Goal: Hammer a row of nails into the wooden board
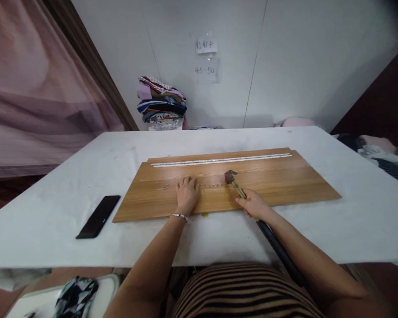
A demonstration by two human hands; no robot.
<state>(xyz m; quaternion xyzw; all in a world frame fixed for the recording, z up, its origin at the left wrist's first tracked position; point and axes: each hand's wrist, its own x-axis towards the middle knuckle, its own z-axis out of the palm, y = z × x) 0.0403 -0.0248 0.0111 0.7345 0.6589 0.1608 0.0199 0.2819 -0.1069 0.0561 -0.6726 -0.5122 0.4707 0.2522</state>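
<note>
Two bare hands at wooden board (285,176). Right hand (254,204) has fingers wrapped round hammer (241,190); long axis slants, head away from person, handle running back beside right forearm. Hammer head at right end of nail row (213,185); contact, cannot tell. Left hand (187,193), palm down, fingers slightly spread, just beside row's left end. Loose nails (161,189) farther left, white strips (219,159) beyond, black phone (98,217) off board.

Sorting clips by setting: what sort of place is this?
Probably a makeshift indoor workspace, perhaps in a home: a white-covered table bearing a wooden board, handwritten notes on the wall, and a stack of folded cloth.
</note>
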